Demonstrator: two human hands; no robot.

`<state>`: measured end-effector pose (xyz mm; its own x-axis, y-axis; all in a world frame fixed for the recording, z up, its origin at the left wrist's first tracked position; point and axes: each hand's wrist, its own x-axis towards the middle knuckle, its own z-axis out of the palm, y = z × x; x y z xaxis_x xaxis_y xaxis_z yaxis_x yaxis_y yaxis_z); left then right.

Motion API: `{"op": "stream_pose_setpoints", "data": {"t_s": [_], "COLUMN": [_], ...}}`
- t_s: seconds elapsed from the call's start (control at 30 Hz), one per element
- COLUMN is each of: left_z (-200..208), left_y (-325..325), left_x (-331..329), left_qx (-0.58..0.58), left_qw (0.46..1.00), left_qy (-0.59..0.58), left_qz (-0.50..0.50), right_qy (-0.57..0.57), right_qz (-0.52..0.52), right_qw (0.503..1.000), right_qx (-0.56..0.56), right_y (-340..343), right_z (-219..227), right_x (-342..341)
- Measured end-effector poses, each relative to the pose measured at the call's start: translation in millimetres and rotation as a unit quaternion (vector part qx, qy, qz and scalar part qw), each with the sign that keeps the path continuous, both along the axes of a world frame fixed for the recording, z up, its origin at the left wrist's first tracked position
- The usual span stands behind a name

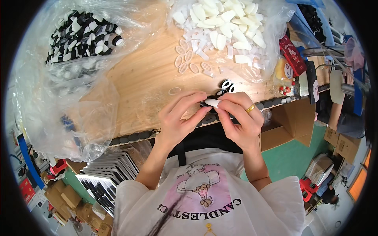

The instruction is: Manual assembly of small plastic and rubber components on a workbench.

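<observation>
Near the table's front edge, both my hands meet fingertip to fingertip. My left hand pinches a small black part, mostly hidden by the fingers. My right hand, with a gold ring on one finger, grips a white oval piece by its end. The white piece touches or overlaps the black part; whether they are joined I cannot tell. Just beyond my fingers lie several black oval parts with white rings. A clear oval ring rests on the wood left of them.
A heap of white oval pieces lies on plastic at the back, with clear oval rings before it. Black and white parts fill a plastic bag at far left. Dark pads line the table edge. A cardboard box stands below right.
</observation>
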<state>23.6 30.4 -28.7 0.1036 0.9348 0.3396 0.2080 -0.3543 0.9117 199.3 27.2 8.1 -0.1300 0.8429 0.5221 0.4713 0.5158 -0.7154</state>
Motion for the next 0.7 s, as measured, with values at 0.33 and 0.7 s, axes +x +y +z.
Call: {"op": "stream_pose_setpoints", "data": {"t_s": [0.33,0.7], "left_z": [6.9,22.0], "left_y": [-13.8,-23.7], "left_x": [3.0,3.8], "left_qx": [-0.083,-0.200], "left_qw": [0.993,0.962], "left_qy": [-0.087,-0.166], "left_qz": [0.015,0.080], "right_qy": [0.020,0.322], "right_qz": [0.040,0.012], "right_qw": [0.999,0.900], "right_qx": [-0.028,-0.294], "right_y": [-3.4,-14.9], "right_z": [6.2,-6.4], "right_x": [-1.5,-12.7]}}
